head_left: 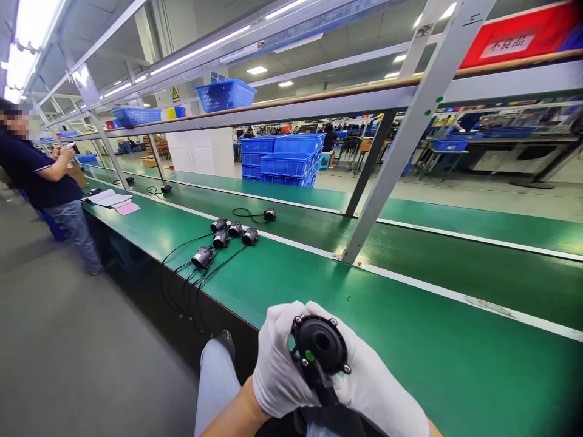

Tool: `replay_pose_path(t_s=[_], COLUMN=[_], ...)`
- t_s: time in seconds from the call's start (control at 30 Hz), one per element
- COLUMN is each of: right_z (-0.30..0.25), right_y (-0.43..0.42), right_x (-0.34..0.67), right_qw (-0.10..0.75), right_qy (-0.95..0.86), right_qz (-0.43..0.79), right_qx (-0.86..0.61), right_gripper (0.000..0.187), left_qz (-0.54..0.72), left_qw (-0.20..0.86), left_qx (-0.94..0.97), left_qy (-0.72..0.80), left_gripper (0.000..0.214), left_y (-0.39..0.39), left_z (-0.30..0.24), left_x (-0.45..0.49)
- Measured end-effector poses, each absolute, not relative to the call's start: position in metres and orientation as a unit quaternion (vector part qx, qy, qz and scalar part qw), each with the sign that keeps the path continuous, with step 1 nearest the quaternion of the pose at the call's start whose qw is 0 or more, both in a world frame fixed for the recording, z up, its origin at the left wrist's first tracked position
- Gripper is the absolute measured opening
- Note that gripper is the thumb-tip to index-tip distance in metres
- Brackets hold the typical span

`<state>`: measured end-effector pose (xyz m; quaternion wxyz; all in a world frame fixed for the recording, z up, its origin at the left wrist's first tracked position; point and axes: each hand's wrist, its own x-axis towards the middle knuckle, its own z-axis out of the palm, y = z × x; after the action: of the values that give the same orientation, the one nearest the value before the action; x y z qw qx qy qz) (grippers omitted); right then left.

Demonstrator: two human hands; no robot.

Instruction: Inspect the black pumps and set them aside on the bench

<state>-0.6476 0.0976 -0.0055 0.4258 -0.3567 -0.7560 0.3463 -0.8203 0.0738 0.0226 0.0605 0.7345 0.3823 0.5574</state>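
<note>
Between my two white-gloved hands I hold a black round pump (322, 343) close to my body, at the front edge of the bench. Its round face points up toward me, with screws around the rim and a green dot on it. My left hand (280, 358) wraps around its left side, fingers closed. My right hand (364, 370) grips the right side, its fingers partly hidden behind the pump. Farther left on the green bench stand several similar black pumps (220, 238), their cables hanging over the front edge.
Another pump (270, 215) with its cable lies on the darker middle strip. An open notebook (107, 198) and a pink sheet (127, 208) lie at the far left, near a standing person (40, 164). A slanted metal post (410, 145) rises from the bench. Blue baskets (226, 96) sit on the shelf.
</note>
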Motion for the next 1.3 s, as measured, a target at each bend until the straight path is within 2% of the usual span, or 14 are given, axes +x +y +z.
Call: replay_pose_path(t_s=[0.2,0.43,0.53,0.7,0.83,1.03,1.17,1.3], right_z=[-0.002,0.013,0.024,0.035,0.037,0.043,0.042,0.039], right_y=[0.101,0.100,0.099,0.103,0.107,0.113,0.117,0.122], right_x=[-0.650,-0.650,-0.646,-0.638,-0.636,-0.634,-0.628,-0.623], right_qw=[0.448,0.425,0.431,0.443,0.452,0.461,0.467,0.471], right_qy=[-0.740,-0.748,-0.751,-0.757,-0.754,-0.748,-0.743,-0.743], right_qz=[0.386,0.365,0.347,0.342,0.338,0.332,0.333,0.325], right_qx=[-0.321,-0.356,-0.360,-0.338,-0.337,-0.343,-0.345,-0.346], right_gripper=[0.088,0.069,0.065,0.057,0.059,0.055,0.055,0.056], left_qz=[0.541,0.511,0.488,0.476,0.461,0.288,0.220,0.193], left_qw=[0.012,0.060,0.145,0.394,0.517,0.554,0.561,0.544], left_qx=[0.744,0.764,0.778,0.702,0.616,0.569,0.503,0.485], left_qy=[0.392,0.389,0.368,0.354,0.375,0.535,0.619,0.657], left_gripper=[0.096,0.104,0.112,0.128,0.085,0.037,0.026,0.027], left_y=[0.077,0.073,0.070,0.069,0.069,0.043,0.019,0.004], left_z=[0.019,0.029,0.034,0.010,-0.040,-0.150,-0.221,-0.252], left_x=[-0.821,-0.822,-0.830,-0.856,-0.864,-0.869,-0.894,-0.918])
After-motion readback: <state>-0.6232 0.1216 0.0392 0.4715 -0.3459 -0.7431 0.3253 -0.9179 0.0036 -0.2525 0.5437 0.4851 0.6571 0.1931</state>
